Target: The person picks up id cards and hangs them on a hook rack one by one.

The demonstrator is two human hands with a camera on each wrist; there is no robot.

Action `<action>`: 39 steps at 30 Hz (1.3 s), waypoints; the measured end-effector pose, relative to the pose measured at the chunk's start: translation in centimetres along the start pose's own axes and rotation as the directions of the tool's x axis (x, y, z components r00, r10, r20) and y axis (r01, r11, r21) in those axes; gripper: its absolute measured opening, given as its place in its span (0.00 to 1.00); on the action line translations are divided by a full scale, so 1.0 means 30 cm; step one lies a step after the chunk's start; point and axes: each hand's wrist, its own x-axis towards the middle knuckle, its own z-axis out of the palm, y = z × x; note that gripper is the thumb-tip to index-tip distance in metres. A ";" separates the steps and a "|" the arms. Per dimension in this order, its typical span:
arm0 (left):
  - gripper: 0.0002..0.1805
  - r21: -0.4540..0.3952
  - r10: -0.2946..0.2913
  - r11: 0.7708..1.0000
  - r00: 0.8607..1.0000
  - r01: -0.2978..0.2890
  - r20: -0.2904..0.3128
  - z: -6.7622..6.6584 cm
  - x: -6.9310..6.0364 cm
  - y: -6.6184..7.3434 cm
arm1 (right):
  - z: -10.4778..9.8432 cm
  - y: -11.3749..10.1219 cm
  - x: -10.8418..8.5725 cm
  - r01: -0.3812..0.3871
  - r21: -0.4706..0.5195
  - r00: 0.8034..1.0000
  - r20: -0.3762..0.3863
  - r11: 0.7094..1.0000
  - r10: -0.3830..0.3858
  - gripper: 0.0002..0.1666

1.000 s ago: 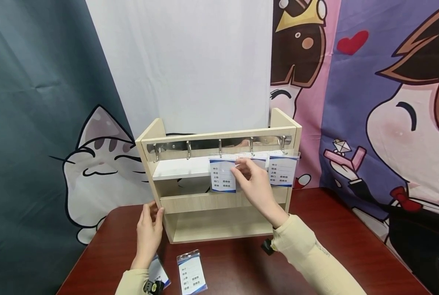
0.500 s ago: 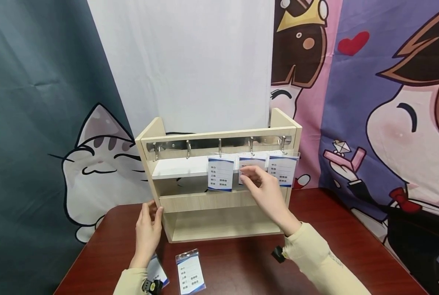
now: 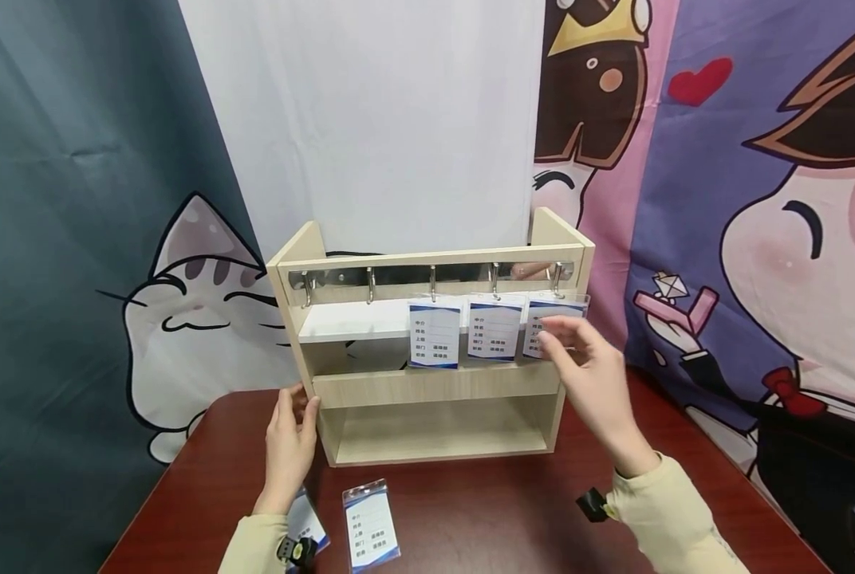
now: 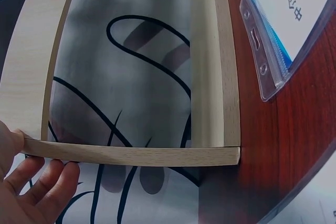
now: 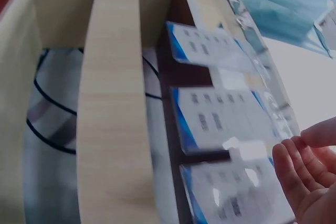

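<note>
Three clear-sleeved badge cards hang in a row from the metal hooks of a small wooden shelf (image 3: 435, 388): a left one (image 3: 435, 335), a middle one (image 3: 494, 330) and a right one (image 3: 533, 343). My right hand (image 3: 591, 375) is in front of the right card and partly covers it. Its fingers are loosely bent, with nothing held between them and the thumb. My left hand (image 3: 289, 442) grips the shelf's left side panel (image 4: 142, 155), thumb on the front edge and fingers on the outer face. Two more badge cards lie on the table, one whole (image 3: 371, 526), another (image 3: 305, 522) partly behind the left wrist.
On the left of the hook rail (image 3: 399, 275), two hooks (image 3: 370, 285) bear no card. A dark red table (image 3: 499, 510) carries the shelf. Cartoon-printed cloth (image 3: 198, 343) and a pale cloth (image 3: 399, 119) stand behind.
My right hand has left the left hanging card and moved right, past the middle card to the right one. The left hand stays on the shelf's side.
</note>
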 end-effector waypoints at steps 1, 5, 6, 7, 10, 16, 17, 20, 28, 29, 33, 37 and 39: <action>0.16 0.000 0.001 1.000 1.000 -0.001 -0.002 0.000 0.001 0.001 | -0.015 -0.001 0.000 -0.007 0.014 1.000 -0.025 1.000 0.007 0.12; 0.16 0.002 0.006 1.000 1.000 -0.006 -0.007 -0.001 0.004 0.003 | -0.067 -0.006 0.002 -0.021 0.055 0.993 -0.118 0.998 0.028 0.13; 0.16 0.003 0.005 1.000 1.000 -0.005 -0.007 -0.001 0.003 0.003 | -0.078 -0.007 0.002 -0.023 0.065 0.990 -0.139 0.998 0.032 0.13; 0.16 0.003 0.003 1.000 1.000 -0.003 -0.007 -0.001 0.003 0.003 | -0.089 -0.008 0.002 -0.022 0.068 0.987 -0.160 0.997 0.033 0.13; 0.16 0.006 -0.006 1.000 1.000 0.006 -0.004 0.000 0.001 0.003 | -0.116 -0.004 0.001 -0.007 0.079 0.973 -0.227 0.997 0.025 0.13; 0.16 0.014 -0.015 1.000 1.000 0.015 0.003 0.003 -0.001 0.006 | -0.147 0.035 -0.019 -0.014 0.142 0.940 -0.337 0.990 0.062 0.13; 0.16 0.016 -0.014 1.000 1.000 0.014 0.002 0.003 -0.001 0.007 | -0.148 0.046 -0.025 -0.026 0.145 0.936 -0.344 0.989 0.075 0.13; 0.15 0.017 -0.012 1.000 1.000 0.012 -0.004 0.003 -0.001 0.007 | -0.146 0.083 -0.043 -0.060 0.117 0.930 -0.355 0.991 0.098 0.13; 0.16 0.017 -0.012 1.000 1.000 0.012 -0.006 0.004 -0.002 0.003 | -0.127 0.174 -0.093 -0.157 0.038 0.905 -0.395 0.987 0.159 0.16; 0.16 0.019 -0.012 1.000 1.000 0.012 -0.007 0.004 -0.002 0.002 | -0.126 0.185 -0.098 -0.171 0.032 0.905 -0.391 0.985 0.169 0.16; 0.16 0.023 -0.009 1.000 1.000 0.010 -0.015 0.005 -0.003 0.001 | -0.118 0.226 -0.117 -0.209 0.047 0.916 -0.341 0.977 0.212 0.19; 0.16 0.024 0.002 1.000 1.000 -0.001 -0.018 0.005 -0.001 0.001 | -0.106 0.265 -0.128 -0.257 0.065 0.924 -0.274 0.964 0.265 0.23; 0.16 0.023 0.005 1.000 1.000 -0.004 -0.024 0.005 0.001 0.001 | -0.098 0.283 -0.129 -0.278 0.071 0.929 -0.234 0.958 0.287 0.25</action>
